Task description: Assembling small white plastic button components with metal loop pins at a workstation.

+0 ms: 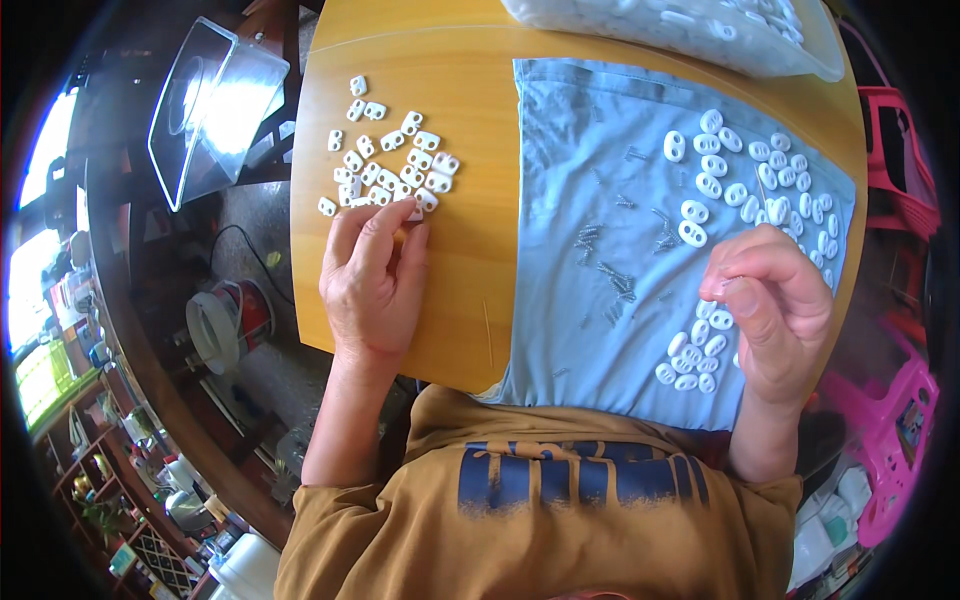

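Observation:
My left hand [372, 262] reaches to the near edge of a loose group of white two-hole cord-lock pieces [388, 180] on the wooden table. Its thumb and index finger are closed on one white piece [417, 213] there. Over the right part of a light blue cloth [590, 365], my right hand [778, 305] is bent into a pinch. What lies between its fingertips is too small to make out. Rounded white two-hole pieces [710, 165] are spread beyond that hand, and more [690, 360] lie beside it. Small metal springs [615, 280] are scattered mid-cloth.
A clear plastic bin of white pieces [690, 40] stands at the table's far edge. One thin stick [488, 333] lies on the wood near the cloth. Off the table's left side is a clear empty container [215, 110]; pink plastic stools [890, 430] are at the right.

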